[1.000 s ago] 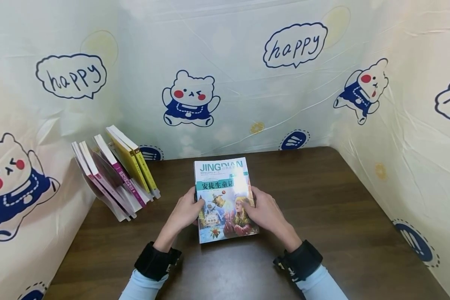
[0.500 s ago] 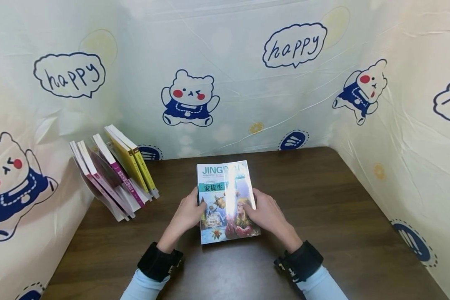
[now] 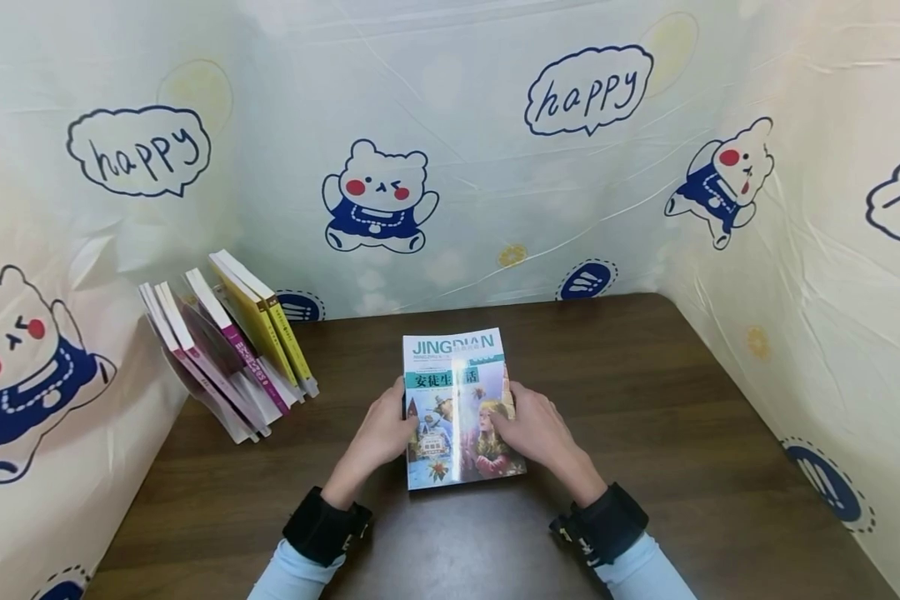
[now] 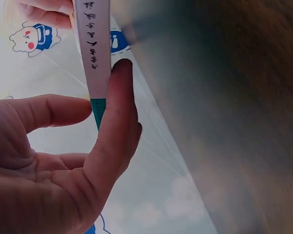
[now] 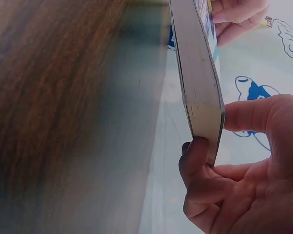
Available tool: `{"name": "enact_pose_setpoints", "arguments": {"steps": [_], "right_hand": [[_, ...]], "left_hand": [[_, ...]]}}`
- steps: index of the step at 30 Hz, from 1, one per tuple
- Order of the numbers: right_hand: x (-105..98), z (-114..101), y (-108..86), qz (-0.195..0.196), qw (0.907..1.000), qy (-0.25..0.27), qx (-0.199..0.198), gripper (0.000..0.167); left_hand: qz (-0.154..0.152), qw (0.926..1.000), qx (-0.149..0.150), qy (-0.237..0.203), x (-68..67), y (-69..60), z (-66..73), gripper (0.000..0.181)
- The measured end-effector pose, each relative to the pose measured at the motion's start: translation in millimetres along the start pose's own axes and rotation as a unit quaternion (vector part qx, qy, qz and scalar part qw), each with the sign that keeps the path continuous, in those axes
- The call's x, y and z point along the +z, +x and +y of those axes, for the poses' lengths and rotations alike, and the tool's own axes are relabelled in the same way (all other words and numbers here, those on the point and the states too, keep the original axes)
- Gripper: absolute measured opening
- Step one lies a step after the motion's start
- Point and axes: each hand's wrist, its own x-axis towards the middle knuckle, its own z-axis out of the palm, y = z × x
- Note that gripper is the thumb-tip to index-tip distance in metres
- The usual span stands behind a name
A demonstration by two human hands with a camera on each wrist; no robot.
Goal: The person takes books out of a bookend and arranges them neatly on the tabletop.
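A paperback book (image 3: 457, 458) with a blue and white picture cover faces up at the middle of the head view, a streak of glare down its front. My left hand (image 3: 381, 427) grips its left edge, thumb on the cover and fingers underneath. On the opposite edge my right hand (image 3: 542, 427) holds it the same way. In the left wrist view the white and teal spine (image 4: 95, 53) lies between thumb and fingers. The right wrist view shows the page edges (image 5: 198, 73) pinched near a corner, with the book raised off the table.
Several books (image 3: 228, 342) with purple and yellow spines stand leaning in a row at the left of the brown wooden table (image 3: 682, 467). A printed cloth (image 3: 480, 208) with cartoon bears hangs around the back and sides.
Both hands have shifted the book slightly right and toward the person. The glare moved across the cover as its tilt changed. The row of books stayed where it was.
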Motion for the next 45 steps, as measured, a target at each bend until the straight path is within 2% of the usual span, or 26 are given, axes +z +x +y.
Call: {"name": "enact_pose_setpoints", "arguments": {"steps": [16,25,32,39,45], "right_hand": [[0,7,-1.8,-0.013,0.9995,-0.020,0.021,0.064],[3,10,-3.7,-0.020,0.9989,-0.027,0.032,0.063],[4,9,-1.6,-0.029,0.9983,-0.022,0.045,0.060],[4,13,-2.1,-0.037,0.9981,-0.020,0.046,0.056],[5,14,-0.2,-0.041,0.9978,-0.018,0.050,0.052]], "left_hand": [[-0.031,0.9995,-0.004,0.003,9.4,-4.5,0.0,0.076],[-0.053,0.9974,-0.040,-0.030,12.6,-3.6,-1.9,0.066],[-0.065,0.9968,-0.043,-0.014,15.3,-1.1,-1.1,0.065],[-0.085,0.9958,-0.029,0.012,16.7,-0.5,-1.3,0.071],[-0.088,0.9955,-0.026,0.025,19.0,0.0,-2.6,0.073]]}}
